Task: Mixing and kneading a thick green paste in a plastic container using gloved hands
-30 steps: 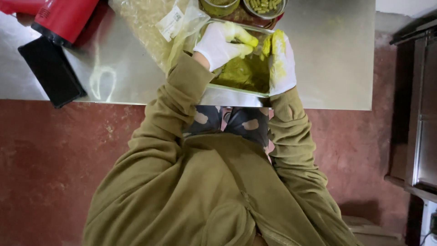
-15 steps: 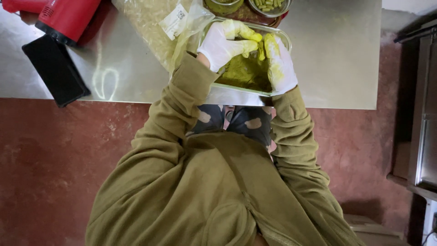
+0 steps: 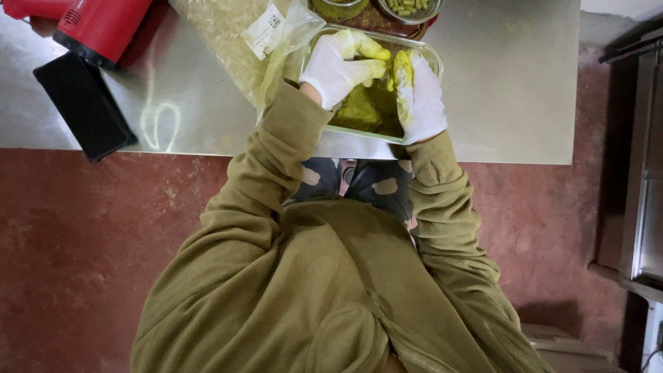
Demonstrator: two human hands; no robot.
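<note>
A clear rectangular container [image 3: 434, 61] of green powder [image 3: 362, 110] sits on the steel table [image 3: 511, 90] right in front of me. Both my hands wear white gloves stained yellow-green and are inside the container. My left hand [image 3: 338, 65] has its fingers curled and pinched together above the powder. My right hand [image 3: 420, 97] stands on edge at the container's right side, its fingertips bent toward the left hand's. The fingertips almost meet; whatever is between them is too small to make out.
A large clear bag [image 3: 235, 38] with a white label lies left of the container. A red appliance [image 3: 103, 27] and a black phone [image 3: 83, 103] are at the far left. Two round bowls [image 3: 411, 8], one holding green capsules, stand behind the container. A dark cabinet [image 3: 639, 179] stands at the right.
My right hand's fingers have closed in toward my left hand over the powder. The view has shifted slightly; the container stays put.
</note>
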